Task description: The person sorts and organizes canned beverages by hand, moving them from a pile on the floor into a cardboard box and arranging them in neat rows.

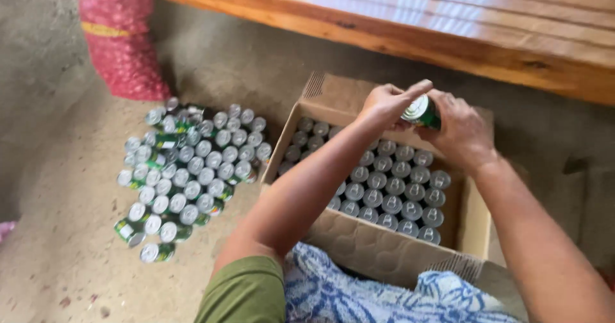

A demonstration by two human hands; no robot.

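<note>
A small green can with a silver top (pixel 421 112) is held above the far side of an open cardboard box (pixel 375 245). My right hand (pixel 462 133) grips the can from the right and my left hand (pixel 387 104) touches its top, fingers stretched over it. Both forearms reach across the box. Inside the box stand several rows of silver-topped cans (pixel 392 185), packed close together, with a gap at the right end.
On the concrete floor left of the box sits a cluster of several matching cans (pixel 186 172), some tipped over. A pink mesh sack (pixel 122 38) leans at the back left. A wooden bench (pixel 448 22) runs along the top. Blue patterned cloth (pixel 359 297) covers my lap.
</note>
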